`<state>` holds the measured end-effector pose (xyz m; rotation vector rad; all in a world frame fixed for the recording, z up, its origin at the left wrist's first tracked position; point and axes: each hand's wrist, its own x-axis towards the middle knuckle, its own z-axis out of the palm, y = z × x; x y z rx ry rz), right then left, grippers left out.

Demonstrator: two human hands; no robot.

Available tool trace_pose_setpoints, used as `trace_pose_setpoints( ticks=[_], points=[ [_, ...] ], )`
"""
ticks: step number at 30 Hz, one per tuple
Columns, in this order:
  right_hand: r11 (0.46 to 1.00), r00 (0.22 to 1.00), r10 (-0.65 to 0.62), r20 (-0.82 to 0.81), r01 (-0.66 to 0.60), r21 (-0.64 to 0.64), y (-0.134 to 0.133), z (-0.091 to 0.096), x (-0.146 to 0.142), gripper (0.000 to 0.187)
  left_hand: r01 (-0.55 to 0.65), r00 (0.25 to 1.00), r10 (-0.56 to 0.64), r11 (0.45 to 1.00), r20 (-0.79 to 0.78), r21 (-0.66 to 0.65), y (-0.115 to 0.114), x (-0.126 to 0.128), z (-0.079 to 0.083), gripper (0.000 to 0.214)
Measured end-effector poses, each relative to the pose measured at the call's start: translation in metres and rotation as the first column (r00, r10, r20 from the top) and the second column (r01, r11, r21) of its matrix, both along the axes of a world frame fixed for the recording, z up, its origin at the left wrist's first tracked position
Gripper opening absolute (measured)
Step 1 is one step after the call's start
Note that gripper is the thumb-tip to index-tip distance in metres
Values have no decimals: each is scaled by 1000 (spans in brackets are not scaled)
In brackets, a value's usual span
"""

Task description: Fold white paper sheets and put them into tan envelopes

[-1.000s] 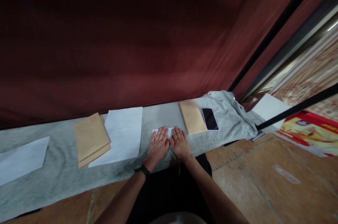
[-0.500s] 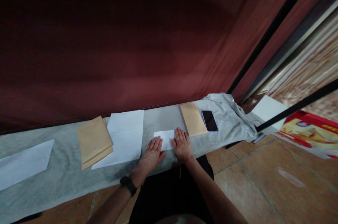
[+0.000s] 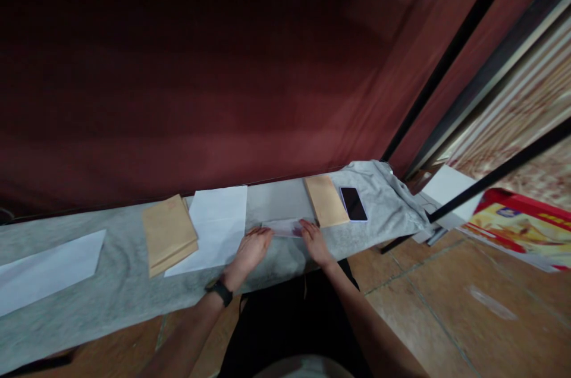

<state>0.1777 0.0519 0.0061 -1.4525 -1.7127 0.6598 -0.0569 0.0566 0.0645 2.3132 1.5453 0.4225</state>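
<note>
Paper [image 3: 284,227], small and blurry, is between both hands at the gray cloth [image 3: 120,268]. The left hand [image 3: 253,247] and right hand [image 3: 314,242] pinch its ends, fingers close together. A brown packet [image 3: 326,201] is just beside the right hand, next to a phone [image 3: 354,204].

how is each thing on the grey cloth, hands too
small white paper, between the hands, blurred
left hand, at its left end
right hand, at its right end
phone, face up, screen dark
right brown paper, flat
left brown papers, stacked
large white sheet, flat, partly covered
leftmost white sheet, flat
grey cloth, partly rumpled
</note>
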Motion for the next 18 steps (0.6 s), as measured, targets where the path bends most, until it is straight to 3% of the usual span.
trace_pose_setpoints(
  ticks=[2, 3, 6, 8, 11, 14, 18],
  points=[
    [1000, 994, -4, -111, 1, -30, -6, 4, 8, 48, -94, 972, 97, 995, 212, -21, 1, -4, 7, 23],
    [999, 990, -8, -143, 3, -33, -9, 6, 10, 49, -147, 923, 161, 987, 350, -65, 2, -4, 8, 22],
    [1000, 977, -5, -214, 0, -25, -14, 13, 10, 44, -214, 666, 341, 940, 664, -268, 5, 0, 10, 31],
    [999, 985, -19, -171, 13, -33, -13, 15, 6, 37, -192, 522, 409, 911, 749, -364, 7, 6, 7, 38],
    [995, 996, -79, -42, 76, -65, -8, 14, -2, 29, -226, 413, 476, 880, 777, -419, 8, 13, -3, 42],
    [988, 991, -129, 21, 131, -86, -7, 9, -6, 26, -306, 403, 542, 839, 737, -450, 6, 14, -21, 50],
    [974, 978, -179, 105, 191, -120, -12, 4, -10, 23, -341, 562, 519, 854, 644, -392, -1, 9, -47, 65]
  ],
)
